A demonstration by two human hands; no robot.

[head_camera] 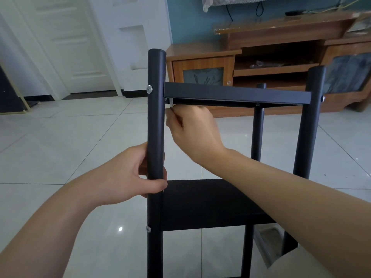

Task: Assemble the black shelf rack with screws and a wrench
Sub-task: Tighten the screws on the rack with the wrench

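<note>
At centre frame, the left hand [128, 173] has its fingers [154, 185] wrapped around the near-left post [156, 117] of the black shelf rack [236, 93], which stands on the tiled floor [60, 147]. Just above, the right hand [194, 129] pinches a small silver wrench [170, 102] under the upper shelf's corner, beside a screw [149, 89].
</note>
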